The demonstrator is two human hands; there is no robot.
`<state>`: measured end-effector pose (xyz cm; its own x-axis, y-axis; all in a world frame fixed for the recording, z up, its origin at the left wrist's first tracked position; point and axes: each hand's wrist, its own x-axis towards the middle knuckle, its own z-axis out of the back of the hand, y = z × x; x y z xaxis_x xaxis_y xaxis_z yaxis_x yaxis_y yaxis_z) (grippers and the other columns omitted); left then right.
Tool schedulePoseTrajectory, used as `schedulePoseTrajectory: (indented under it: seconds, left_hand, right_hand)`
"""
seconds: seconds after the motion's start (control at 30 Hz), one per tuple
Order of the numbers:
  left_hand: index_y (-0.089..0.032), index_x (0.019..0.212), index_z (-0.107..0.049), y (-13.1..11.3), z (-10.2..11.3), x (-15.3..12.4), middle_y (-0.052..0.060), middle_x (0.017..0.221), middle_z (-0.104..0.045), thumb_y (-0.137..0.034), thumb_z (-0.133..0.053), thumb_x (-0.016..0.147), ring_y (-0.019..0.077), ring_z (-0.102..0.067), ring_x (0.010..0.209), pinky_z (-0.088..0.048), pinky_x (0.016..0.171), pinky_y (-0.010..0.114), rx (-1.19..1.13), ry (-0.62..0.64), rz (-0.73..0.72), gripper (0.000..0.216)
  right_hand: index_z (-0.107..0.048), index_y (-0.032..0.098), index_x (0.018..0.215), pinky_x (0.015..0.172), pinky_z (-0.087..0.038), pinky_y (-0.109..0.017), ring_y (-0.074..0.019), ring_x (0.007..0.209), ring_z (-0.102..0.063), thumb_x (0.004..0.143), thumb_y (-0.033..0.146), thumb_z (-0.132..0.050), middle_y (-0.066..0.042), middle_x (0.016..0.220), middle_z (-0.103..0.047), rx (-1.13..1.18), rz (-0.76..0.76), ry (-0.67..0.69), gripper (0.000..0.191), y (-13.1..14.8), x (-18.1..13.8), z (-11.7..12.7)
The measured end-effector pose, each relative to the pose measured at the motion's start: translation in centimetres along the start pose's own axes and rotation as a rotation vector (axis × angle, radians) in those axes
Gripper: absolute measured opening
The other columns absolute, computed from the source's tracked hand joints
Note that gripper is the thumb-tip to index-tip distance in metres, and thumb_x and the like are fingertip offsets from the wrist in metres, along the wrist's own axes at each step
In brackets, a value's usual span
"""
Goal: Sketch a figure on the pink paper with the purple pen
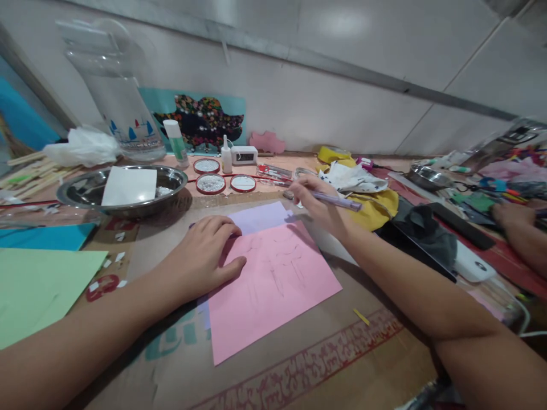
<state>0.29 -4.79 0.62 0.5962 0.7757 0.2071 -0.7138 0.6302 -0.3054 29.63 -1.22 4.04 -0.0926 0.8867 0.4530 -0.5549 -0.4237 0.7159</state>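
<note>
In the steel bowl [74,199] to my left lies a white square card [129,186], tilted, with some shiny clear material beside it. Behind the bowl stands the transparent pitcher [132,108], printed with little sailboats and apparently holding clear liquid. Three red-rimmed dishes [211,193] sit close together near the wall, all with white contents (small beads, by the look of the front left one), next to a white nozzle bottle [226,159]. A smaller steel bowl [431,181] is off to the right, and I cannot tell what it holds. The pink paper [265,307] lies before me on the cardboard, set askew over lavender paper [260,218] whose far part shows beyond it; faint, thin sketch lines mark its upper half. My left hand [213,250] rests on the sheets' left side, fingers loosely bent and thumb apart, gripping nothing. My right hand [314,199] is closed around a pale purple pen [339,200] beyond the pink sheet's far right corner, its rear end pointing right.
</note>
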Motion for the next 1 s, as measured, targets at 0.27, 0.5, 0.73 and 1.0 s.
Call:
schedulePoseTrajectory:
  seconds: [0.27, 0.5, 0.73, 1.0]
  left_hand:
    - [-0.017, 0.119, -0.066, 0.1, -0.1, 0.0, 0.016, 0.126, -0.067, -0.052, -0.056, 0.089, 0.0359, -0.060, 0.121, -0.047, 0.107, 0.053, -0.009, -0.034, -0.024, 0.048]
    - [-0.018, 0.117, -0.068, -0.4, 0.4, -0.1, 0.015, 0.126, -0.065, -0.044, -0.058, 0.091, 0.0351, -0.059, 0.121, -0.046, 0.108, 0.053, -0.009, -0.073, -0.095, 0.038]
    - [-0.020, 0.105, -0.072, -0.5, 0.8, -0.1, 0.012, 0.117, -0.066, -0.042, -0.061, 0.093, 0.0319, -0.061, 0.111, -0.048, 0.100, 0.050, -0.043, -0.062, -0.143, 0.027]
    - [-0.024, 0.104, -0.076, -0.4, 0.4, 0.1, 0.008, 0.106, -0.069, -0.034, -0.056, 0.099, 0.0264, -0.062, 0.100, -0.048, 0.093, 0.045, -0.094, -0.012, -0.235, 0.023]
  right_hand:
    - [-0.075, 0.018, 0.117, 0.102, -0.050, -0.043, -0.0259, 0.107, -0.066, 0.099, 0.030, -0.059, -0.013, 0.111, -0.069, -0.451, 0.129, 0.092, 0.027, -7.2, 2.3, 1.7]
    - [-0.075, 0.013, 0.124, 0.100, -0.047, -0.038, -0.0263, 0.110, -0.065, 0.102, 0.029, -0.060, -0.015, 0.116, -0.070, -0.610, 0.124, 0.266, 0.031, -6.0, 2.4, 0.0]
    - [-0.077, 0.011, 0.112, 0.097, -0.048, -0.037, -0.0265, 0.106, -0.065, 0.097, 0.025, -0.066, -0.017, 0.113, -0.071, -0.657, 0.046, 0.250, 0.023, -5.2, 4.3, -1.1]
    - [-0.075, 0.020, 0.105, 0.079, -0.051, -0.032, -0.0183, 0.083, -0.064, 0.085, 0.031, -0.079, -0.005, 0.096, -0.072, -0.086, 0.196, 0.368, 0.023, 1.1, 0.5, -0.7]
